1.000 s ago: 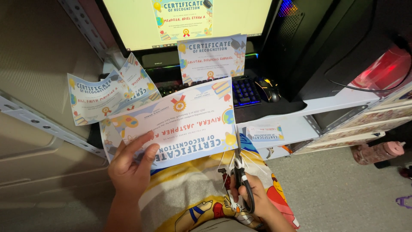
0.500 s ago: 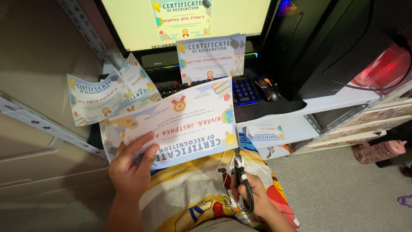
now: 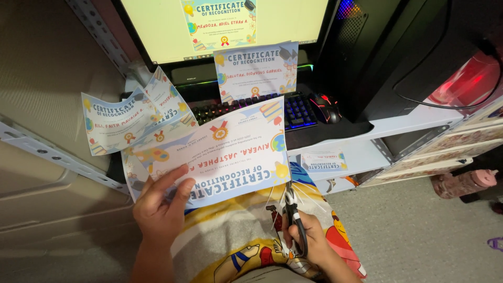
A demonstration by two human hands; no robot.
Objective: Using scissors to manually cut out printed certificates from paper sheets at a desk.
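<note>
Left hand was pinching the printed certificate by its edge, right hand clenched round black scissors at the bottom corner, cut certificates piled by the keyboard

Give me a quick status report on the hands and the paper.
Left hand grips the printed certificate sheet at its near edge. Right hand holds scissors, blades at the sheet's right corner. Other certificates lie beside it; keyboard behind.
</note>
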